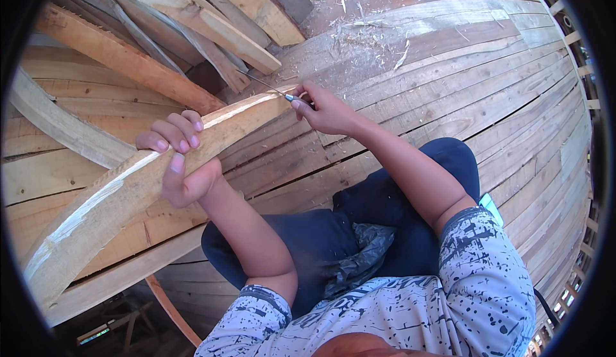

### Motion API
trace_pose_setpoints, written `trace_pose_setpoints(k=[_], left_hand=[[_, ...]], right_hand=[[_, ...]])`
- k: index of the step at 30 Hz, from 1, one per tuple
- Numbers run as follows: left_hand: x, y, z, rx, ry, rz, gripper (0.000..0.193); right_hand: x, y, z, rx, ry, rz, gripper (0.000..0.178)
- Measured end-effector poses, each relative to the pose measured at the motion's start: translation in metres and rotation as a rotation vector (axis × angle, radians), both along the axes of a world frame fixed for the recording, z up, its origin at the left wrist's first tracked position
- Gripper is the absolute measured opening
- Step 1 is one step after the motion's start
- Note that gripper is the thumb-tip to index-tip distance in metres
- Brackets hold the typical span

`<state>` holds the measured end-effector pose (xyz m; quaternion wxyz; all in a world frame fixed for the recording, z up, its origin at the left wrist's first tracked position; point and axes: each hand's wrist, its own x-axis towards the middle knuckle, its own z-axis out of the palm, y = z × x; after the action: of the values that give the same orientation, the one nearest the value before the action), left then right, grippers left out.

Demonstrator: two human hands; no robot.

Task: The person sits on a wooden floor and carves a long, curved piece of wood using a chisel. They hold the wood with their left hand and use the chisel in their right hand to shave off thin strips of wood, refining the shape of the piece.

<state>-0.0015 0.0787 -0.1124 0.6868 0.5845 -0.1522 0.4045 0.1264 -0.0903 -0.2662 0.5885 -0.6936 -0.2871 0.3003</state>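
Observation:
A long curved timber (122, 209) runs from the lower left up toward the middle, its upper edge showing a pale, freshly cut strip. My left hand (186, 158) grips it, fingers over the far side and thumb on the near face. At the timber's far end, my right hand (324, 110) pinches a slim hand tool (289, 98) with a shiny ferrule and a long, thin metal shaft. That shaft points left and away, crossing the timber's upper edge. The tool's handle is mostly hidden in my fingers, and its exact kind is unclear.
Loose planks and beams (135, 55) pile up at the far left. Wood shavings (378, 42) litter the curved plank floor (436, 81). My crossed legs (308, 241) hold a crumpled dark plastic bag (366, 251). A dark opening (122, 318) lies at the lower left.

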Motion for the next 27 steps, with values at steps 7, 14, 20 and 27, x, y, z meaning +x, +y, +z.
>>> trace_pose_setpoints(k=[7,14,20,27], left_hand=[[0.005,0.004,-0.003,0.047,-0.026,-0.103,0.027],[0.012,-0.009,-0.004,0.009,-0.041,-0.023,0.031],[0.014,-0.01,-0.003,0.049,-0.044,-0.045,0.031],[0.012,-0.015,-0.002,0.111,-0.062,-0.088,0.033]], right_hand=[[0.002,-0.003,0.01,-0.184,-0.164,-0.015,0.032],[-0.021,0.011,0.01,-0.159,-0.291,-0.129,0.035],[-0.024,0.008,0.021,-0.235,-0.366,-0.23,0.037],[-0.022,0.004,0.053,-0.291,-0.431,-0.095,0.036]])
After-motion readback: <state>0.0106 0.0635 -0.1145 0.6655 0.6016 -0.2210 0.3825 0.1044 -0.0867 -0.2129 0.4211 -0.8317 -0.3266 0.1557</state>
